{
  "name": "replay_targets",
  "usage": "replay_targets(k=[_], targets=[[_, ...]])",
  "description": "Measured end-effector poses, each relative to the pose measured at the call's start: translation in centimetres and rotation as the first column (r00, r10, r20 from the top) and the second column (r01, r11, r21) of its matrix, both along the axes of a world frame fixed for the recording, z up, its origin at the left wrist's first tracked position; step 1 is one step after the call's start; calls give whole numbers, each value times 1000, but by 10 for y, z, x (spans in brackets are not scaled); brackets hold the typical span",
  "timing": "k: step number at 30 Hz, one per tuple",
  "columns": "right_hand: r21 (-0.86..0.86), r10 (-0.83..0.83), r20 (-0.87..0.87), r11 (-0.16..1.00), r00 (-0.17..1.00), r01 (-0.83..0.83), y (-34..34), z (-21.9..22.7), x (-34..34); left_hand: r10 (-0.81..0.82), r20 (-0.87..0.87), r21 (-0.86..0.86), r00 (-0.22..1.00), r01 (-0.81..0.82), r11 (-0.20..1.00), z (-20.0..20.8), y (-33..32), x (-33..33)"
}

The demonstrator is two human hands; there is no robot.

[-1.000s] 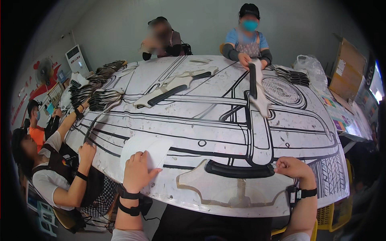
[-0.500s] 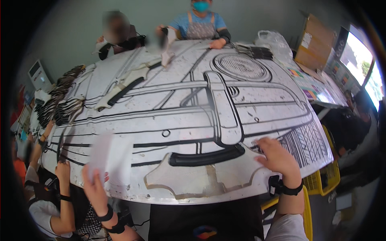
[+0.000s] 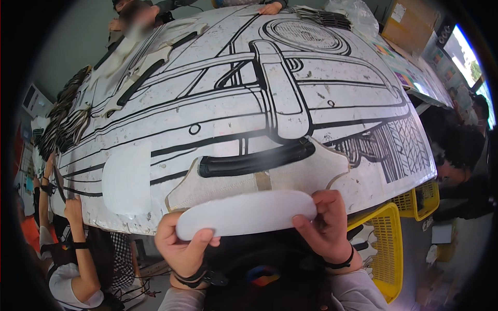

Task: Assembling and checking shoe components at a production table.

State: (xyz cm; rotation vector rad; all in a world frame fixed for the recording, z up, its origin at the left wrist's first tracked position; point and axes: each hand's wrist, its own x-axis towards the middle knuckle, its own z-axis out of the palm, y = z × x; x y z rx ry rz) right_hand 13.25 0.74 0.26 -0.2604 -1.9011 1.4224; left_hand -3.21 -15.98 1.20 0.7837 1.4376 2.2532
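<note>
Both of my hands hold a smooth white piece with rounded ends [image 3: 249,211] up in front of me, over the table's near edge. My left hand [image 3: 182,244] grips its left end, thumb on the near face. At the other end, my right hand [image 3: 328,228] pinches it the same way. Behind it, a beige fabric piece with curved cut-outs [image 3: 223,187] lies on the table, partly hidden. A padded black strip [image 3: 254,159] runs along that fabric's far edge. To the left lies a white rounded sheet [image 3: 127,181].
The table [image 3: 228,127] has bold black line drawings. Similar black-trimmed pieces [image 3: 142,80] lie farther off, with bunches of them [image 3: 67,116] at far left. Yellow crates [image 3: 386,254] stand at right. A co-worker's arm [image 3: 78,223] is at left; others work across the table.
My left hand has brought the white piece from the left to the middle. My right hand has left the fabric's right end and taken the piece's other end. The view has tilted down.
</note>
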Motion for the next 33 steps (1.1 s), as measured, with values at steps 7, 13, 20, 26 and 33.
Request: replay_targets(k=[7, 13, 20, 26, 33], targets=[[376, -364, -41, 857, 930, 352, -2, -18, 2, 123, -731, -271, 671, -452, 850, -38, 4, 3], [411, -349, -128, 833, 928, 370, 5, -27, 0, -71, -863, -348, 500, -487, 801, -37, 6, 1], [405, -357, -150, 828, 922, 387, -3, -43, -16, -48, -886, -311, 461, -515, 799, -48, 3, 0], [580, -324, -114, 746, 939, 328, -5, -37, -18, 22, -873, -281, 488, -540, 793, -49, 4, -9], [522, -346, -198, 755, 917, 397, 5, -32, -11, -2, -896, -246, 444, -492, 835, -45, 17, -7]])
